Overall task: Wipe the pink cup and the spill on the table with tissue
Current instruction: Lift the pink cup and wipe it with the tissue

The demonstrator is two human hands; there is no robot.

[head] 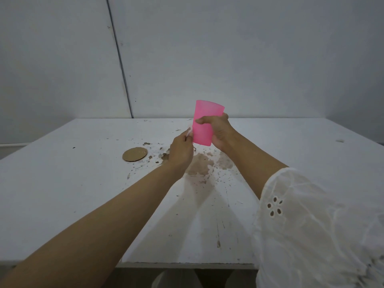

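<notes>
Pink cup [204, 124] stands nearly upright above the table [62, 183], gripped by the right hand [220, 132]; the left hand [181, 151] pinches tissue [189, 132] against its left wall.

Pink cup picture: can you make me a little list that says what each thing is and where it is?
pink cup: held up above the table, in the right hand
tissue: small white bit in the left hand, against the cup's side
spill: brown patch on the table, under the hands, not yet wiped
cardboard disc: flat on the table, left of the spill
table: white, speckled with splashes
</notes>
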